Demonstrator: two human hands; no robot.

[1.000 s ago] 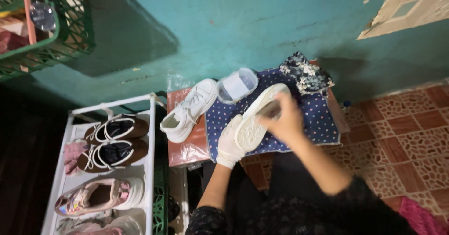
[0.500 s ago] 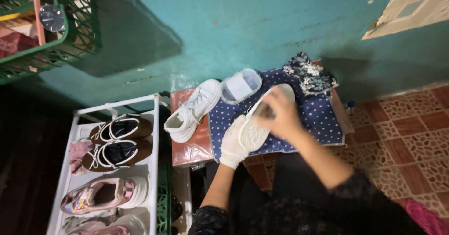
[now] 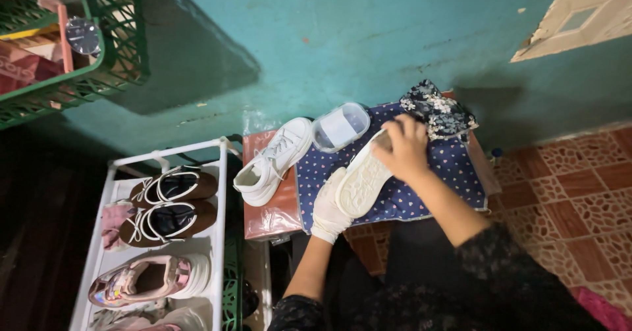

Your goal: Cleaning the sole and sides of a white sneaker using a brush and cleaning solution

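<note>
A white shoe (image 3: 361, 185) is held sole-up over a small counter (image 3: 266, 214) covered in reddish-brown plastic, seen from above. The heel end of the shoe is gripped by the left hand (image 3: 328, 206), which is covered by a white glove; its fingers are wrapped closed around the heel from beneath. The toe end is covered by the bare right hand (image 3: 403, 148), whose fingers are bent and pressed down on the front of the pale, ridged sole. Whether something small is held under those fingers cannot be told.

The shoe is held just above a dark blue cloth with small dots (image 3: 421, 186), which is spread over the right part of the counter. A matching white sneaker (image 3: 273, 161) is laid on the bare left part of the counter, upright, laces up. Just beside its toe, a clear plastic tub (image 3: 340, 126) with a white inside is placed at the back edge of the cloth. A crumpled dark floral cloth (image 3: 436, 109) is bunched at the far right corner, close to the right hand.

A teal wall is seen behind the counter. To the left, a white shoe rack (image 3: 218, 193) is seen, with a pair of brown sandals with white straps (image 3: 168, 203) and a pink sneaker (image 3: 150, 278) on it. A green crate (image 3: 112, 35) is seen at the upper left.
</note>
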